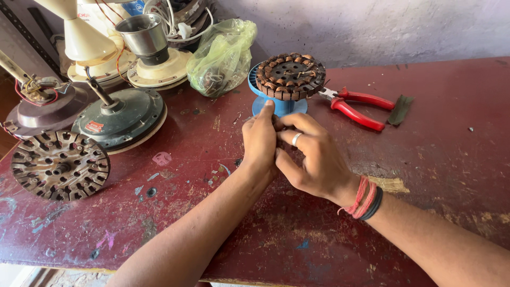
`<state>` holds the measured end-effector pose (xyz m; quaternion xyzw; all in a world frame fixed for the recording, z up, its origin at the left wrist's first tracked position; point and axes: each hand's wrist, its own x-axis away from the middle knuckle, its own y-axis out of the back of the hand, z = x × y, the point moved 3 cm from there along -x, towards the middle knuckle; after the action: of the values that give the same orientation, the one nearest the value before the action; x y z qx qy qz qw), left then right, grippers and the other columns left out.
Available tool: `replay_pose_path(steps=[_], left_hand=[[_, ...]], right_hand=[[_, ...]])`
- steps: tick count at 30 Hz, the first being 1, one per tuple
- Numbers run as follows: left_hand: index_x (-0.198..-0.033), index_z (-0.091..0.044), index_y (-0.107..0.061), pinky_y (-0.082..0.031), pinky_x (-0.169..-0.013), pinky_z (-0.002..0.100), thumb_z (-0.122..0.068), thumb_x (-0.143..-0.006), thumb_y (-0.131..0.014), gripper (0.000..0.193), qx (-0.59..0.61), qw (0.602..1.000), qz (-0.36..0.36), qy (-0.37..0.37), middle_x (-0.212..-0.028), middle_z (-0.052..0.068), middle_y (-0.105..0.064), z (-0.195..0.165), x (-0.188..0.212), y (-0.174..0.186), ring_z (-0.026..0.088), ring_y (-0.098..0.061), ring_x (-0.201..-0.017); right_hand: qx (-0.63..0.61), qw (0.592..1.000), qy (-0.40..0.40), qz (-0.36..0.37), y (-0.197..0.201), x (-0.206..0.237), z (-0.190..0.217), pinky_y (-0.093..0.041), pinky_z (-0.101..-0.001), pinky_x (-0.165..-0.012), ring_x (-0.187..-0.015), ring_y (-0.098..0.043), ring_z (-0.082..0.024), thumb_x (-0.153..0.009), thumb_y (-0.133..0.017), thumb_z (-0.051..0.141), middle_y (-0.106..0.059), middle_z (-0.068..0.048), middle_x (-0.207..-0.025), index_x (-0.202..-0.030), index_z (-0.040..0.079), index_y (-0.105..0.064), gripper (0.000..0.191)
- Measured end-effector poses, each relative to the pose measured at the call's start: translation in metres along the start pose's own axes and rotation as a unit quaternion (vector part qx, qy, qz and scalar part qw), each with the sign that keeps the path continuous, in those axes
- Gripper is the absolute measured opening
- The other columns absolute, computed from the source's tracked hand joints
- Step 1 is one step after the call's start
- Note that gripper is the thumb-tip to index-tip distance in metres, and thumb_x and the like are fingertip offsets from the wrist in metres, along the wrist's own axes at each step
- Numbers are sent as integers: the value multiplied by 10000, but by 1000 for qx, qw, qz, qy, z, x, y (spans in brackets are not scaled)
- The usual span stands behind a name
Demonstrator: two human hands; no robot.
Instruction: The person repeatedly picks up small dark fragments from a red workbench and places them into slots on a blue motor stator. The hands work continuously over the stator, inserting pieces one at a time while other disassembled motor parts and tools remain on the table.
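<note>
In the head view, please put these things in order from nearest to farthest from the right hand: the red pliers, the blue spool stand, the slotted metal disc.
From the right hand:
1. Blue spool stand, just beyond the fingertips.
2. Red pliers, farther back, to the right.
3. Slotted metal disc, far left on the table.

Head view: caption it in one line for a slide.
Both hands, left and right, meet before a copper-wound stator on a blue spool; red pliers lie beside.
</note>
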<state>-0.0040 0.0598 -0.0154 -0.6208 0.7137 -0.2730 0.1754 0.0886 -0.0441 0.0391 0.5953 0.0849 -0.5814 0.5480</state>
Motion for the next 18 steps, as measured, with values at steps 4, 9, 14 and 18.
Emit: replay_pose_path(steps=[4,9,14,18], left_hand=[[-734,-79,-525,-343,-466,316,-285,-981,-593,328,-57,995,-74,-44,-626,6,-493,-8,-7,10,111,-429,-510],[-774,-81,-562,-339,-481,314,-229,-961,-604,242,-13,995,-94,-20,-639,-5,-501,-5,-13,11,105,-439,-527],[-796,-57,-566,-400,-511,321,-267,-987,-563,284,-42,996,-73,-4,-687,39,-563,0,-12,11,135,-511,-561],[-859,-49,-618,-376,-531,335,-210,-993,-626,210,-52,996,-19,70,-749,47,-584,8,-6,6,144,-493,-606]], right_hand=[[-63,993,-94,12,-2,-1,-6,-564,-343,-793,-899,-688,-238,-841,-698,135,-664,-151,-1041,-1005,-73,-679,265],[-85,988,-121,49,-8,0,-14,-593,-317,-739,-849,-751,-203,-844,-665,34,-724,-118,-1032,-993,-45,-703,173],[-48,992,-117,19,-6,3,-16,-594,-332,-741,-870,-761,-226,-850,-694,-26,-740,-117,-999,-1010,-29,-719,162],[8,997,-70,-14,-5,4,-12,-571,-360,-779,-930,-718,-272,-814,-726,-51,-715,-116,-1041,-991,-24,-715,179]])
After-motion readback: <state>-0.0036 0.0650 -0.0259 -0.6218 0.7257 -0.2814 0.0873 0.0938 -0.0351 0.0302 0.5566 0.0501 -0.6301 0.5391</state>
